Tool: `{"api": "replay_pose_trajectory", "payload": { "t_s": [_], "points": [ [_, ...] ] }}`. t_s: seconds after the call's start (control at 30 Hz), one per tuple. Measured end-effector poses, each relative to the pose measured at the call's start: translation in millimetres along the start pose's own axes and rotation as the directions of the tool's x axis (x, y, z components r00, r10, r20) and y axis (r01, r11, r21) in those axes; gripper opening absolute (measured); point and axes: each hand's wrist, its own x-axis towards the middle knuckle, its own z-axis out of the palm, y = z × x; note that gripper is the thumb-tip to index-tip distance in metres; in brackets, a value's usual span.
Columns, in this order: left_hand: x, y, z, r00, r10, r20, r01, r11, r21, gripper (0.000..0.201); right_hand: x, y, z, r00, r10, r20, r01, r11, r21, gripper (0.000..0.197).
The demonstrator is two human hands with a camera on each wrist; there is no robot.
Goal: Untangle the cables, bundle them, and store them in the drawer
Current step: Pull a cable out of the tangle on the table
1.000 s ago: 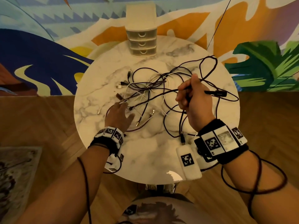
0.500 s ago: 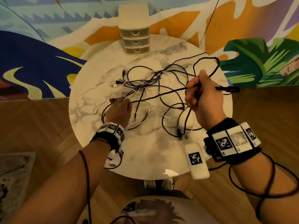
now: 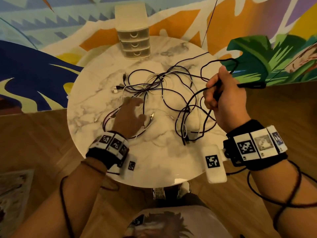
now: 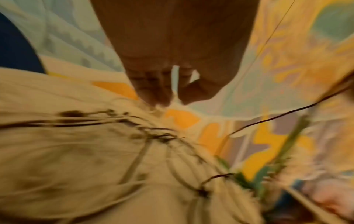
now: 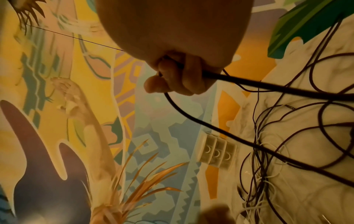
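A tangle of black and white cables (image 3: 154,85) (image 5: 268,151) (image 4: 153,133) lies across the middle of the round marble table (image 3: 154,160). My right hand (image 3: 221,95) (image 5: 176,78) is raised over the table's right side. It grips a thick black cable (image 3: 193,98) (image 5: 268,86) in a fist. That cable's plug end (image 3: 253,85) sticks out to the right past the table edge. My left hand (image 3: 130,114) (image 4: 172,97) lies low over the tangle's left part, fingers stretched forward, blurred. A small cream three-drawer unit (image 3: 133,40) (image 5: 216,153) stands at the table's far edge, drawers closed.
A white tagged device (image 3: 214,164) hangs by my right wrist over the table's near edge. A painted mural wall rises behind the table. Wooden floor surrounds it, with a rug (image 3: 10,186) at the left. A thin dark wire (image 3: 209,23) runs up the wall.
My right hand has moved right and up, drawing the black cable out of the tangle. My left hand has slid forward over the cables.
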Motion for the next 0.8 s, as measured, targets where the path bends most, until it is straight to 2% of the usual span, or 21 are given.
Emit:
{"api": "replay_pose_trajectory", "payload": {
  "t_s": [0.03,0.07,0.1,0.13,0.17,0.2,0.23,0.27,0.3,0.33,0.37,0.4,0.43,0.47,0.5,0.57,0.6,0.67,0.77,0.8],
  "points": [
    [-9,28,3,0.991,0.134,0.02,-0.13,0.984,-0.118,0.047,-1,0,-1,1.0,0.002,0.008,-0.002,1.0,-0.006,0.054],
    [-18,58,9,0.966,0.239,0.095,-0.217,0.955,-0.203,0.05,-2,-2,-3,1.0,0.005,0.016,-0.005,1.0,-0.017,0.054],
    [-25,82,16,0.934,0.295,0.202,-0.238,0.934,-0.265,0.054,-3,-2,-4,1.0,0.012,0.029,-0.011,0.999,-0.036,0.053],
    [-29,103,26,0.904,0.305,0.301,-0.216,0.931,-0.295,0.053,-4,-5,-6,0.999,0.016,0.047,-0.014,0.998,-0.058,0.052],
    [-28,117,35,0.89,0.269,0.367,-0.157,0.939,-0.307,0.043,-4,-7,-9,0.997,0.025,0.076,-0.018,0.996,-0.089,0.051],
    [-25,128,40,0.895,0.221,0.387,-0.086,0.938,-0.336,0.029,-3,-9,-14,0.993,0.033,0.111,-0.018,0.992,-0.128,0.052],
    [-20,138,42,0.918,0.187,0.349,-0.051,0.93,-0.365,0.022,-2,-13,-23,0.988,0.035,0.148,-0.009,0.985,-0.171,0.053],
    [-15,143,41,0.952,0.173,0.254,-0.071,0.928,-0.366,0.025,-1,-16,-34,0.984,0.03,0.176,0.009,0.976,-0.218,0.054],
    [-9,147,39,0.981,0.17,0.094,-0.129,0.933,-0.335,0.031,1,-20,-50,0.983,0.012,0.185,0.037,0.964,-0.263,0.055],
    [-3,148,34,0.982,0.165,-0.088,-0.183,0.94,-0.287,0.034,4,-23,-64,0.985,-0.012,0.172,0.065,0.949,-0.308,0.056],
    [3,148,31,0.963,0.153,-0.221,-0.206,0.948,-0.244,0.036,6,-26,-81,0.989,-0.037,0.14,0.083,0.937,-0.339,0.057],
    [8,149,34,0.954,0.137,-0.267,-0.194,0.961,-0.2,0.037,9,-30,-102,0.994,-0.059,0.093,0.088,0.933,-0.349,0.057],
    [12,147,40,0.97,0.104,-0.221,-0.138,0.98,-0.145,0.037,12,-33,-118,0.997,-0.072,0.043,0.082,0.935,-0.344,0.058],
    [15,146,54,0.994,0.042,-0.102,-0.049,0.996,-0.069,0.034,16,-35,-136,0.997,-0.074,-0.002,0.069,0.939,-0.338,0.059],
    [17,137,71,0.998,-0.047,0.046,0.046,0.999,0.029,0.031,18,-35,-149,0.997,-0.068,-0.03,0.053,0.938,-0.342,0.059],
    [14,121,111,0.944,-0.2,0.263,0.142,0.964,0.223,0.028,24,-34,-173,0.998,-0.03,-0.05,0.01,0.935,-0.354,0.059],
    [12,115,126,0.918,-0.247,0.311,0.153,0.943,0.295,0.028,26,-33,-181,0.999,-0.01,-0.044,-0.006,0.938,-0.347,0.059],
    [7,113,149,0.9,-0.287,0.329,0.163,0.92,0.357,0.034,27,-28,-200,0.999,0.026,-0.032,-0.035,0.945,-0.324,0.06],
    [5,124,173,0.891,-0.281,0.356,0.176,0.938,0.299,0.052,27,-20,-223,0.999,0.051,-0.017,-0.054,0.924,-0.38,0.06],
    [5,131,181,0.889,-0.259,0.377,0.154,0.946,0.285,0.053,27,-17,-230,0.998,0.055,-0.015,-0.056,0.924,-0.379,0.06]
  ]
}}
